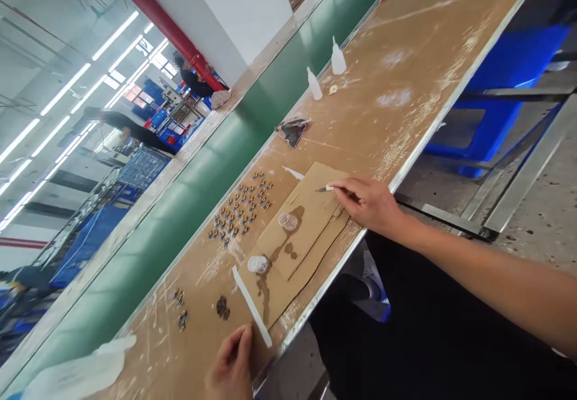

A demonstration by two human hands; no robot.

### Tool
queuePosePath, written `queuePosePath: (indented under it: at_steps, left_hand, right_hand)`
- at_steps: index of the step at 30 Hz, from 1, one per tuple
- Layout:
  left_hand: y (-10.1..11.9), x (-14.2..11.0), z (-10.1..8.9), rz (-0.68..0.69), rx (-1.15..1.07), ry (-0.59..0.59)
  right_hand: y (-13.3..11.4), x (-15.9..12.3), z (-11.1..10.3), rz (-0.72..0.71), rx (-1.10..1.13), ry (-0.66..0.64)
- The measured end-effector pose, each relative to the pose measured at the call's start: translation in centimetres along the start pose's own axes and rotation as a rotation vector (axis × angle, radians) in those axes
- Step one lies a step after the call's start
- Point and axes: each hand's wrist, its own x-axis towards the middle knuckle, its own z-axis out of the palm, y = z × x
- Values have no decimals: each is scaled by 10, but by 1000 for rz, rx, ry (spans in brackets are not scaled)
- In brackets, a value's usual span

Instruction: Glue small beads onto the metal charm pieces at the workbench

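Observation:
My right hand [367, 203] pinches a small knife [325, 189] with a grey blade and a whitish grip, over the upper end of a cardboard sheet [311, 192]. Two small white caps or cups [258, 264] sit on the cardboard among dark wet stains. At the bottom of the view, my left hand [231, 364] is closed, thumb against forefinger; what it pinches, if anything, is hidden. Close to it lie a white strip [252, 307] and a little pile of dark small parts [222, 308]. Several small blue-and-metal parts [241, 210] are spread beyond the cardboard.
Two white squeeze bottles [338, 58] stand along the bench's far side, near a dark cloth scrap [294, 132]. A few more metal parts [181, 319] and a translucent plastic bag [85, 370] lie at lower left. A green belt [198, 213] runs behind the bench; people work farther back.

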Motion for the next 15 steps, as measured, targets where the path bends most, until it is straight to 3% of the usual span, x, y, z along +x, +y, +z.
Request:
queuePosePath:
  at_steps: [3,10,15]
  left_hand:
    - [9,-5,3,-12,38,34]
    - [-8,-2,2,37,-62,53]
    - [-13,-12,5,151,-88,84]
  right_hand:
    - [0,-1,-1,17,25,-13]
    - [-2,-1,-3,-2,-47,-13]
    - [-3,-2,-2,26,-81,-18]
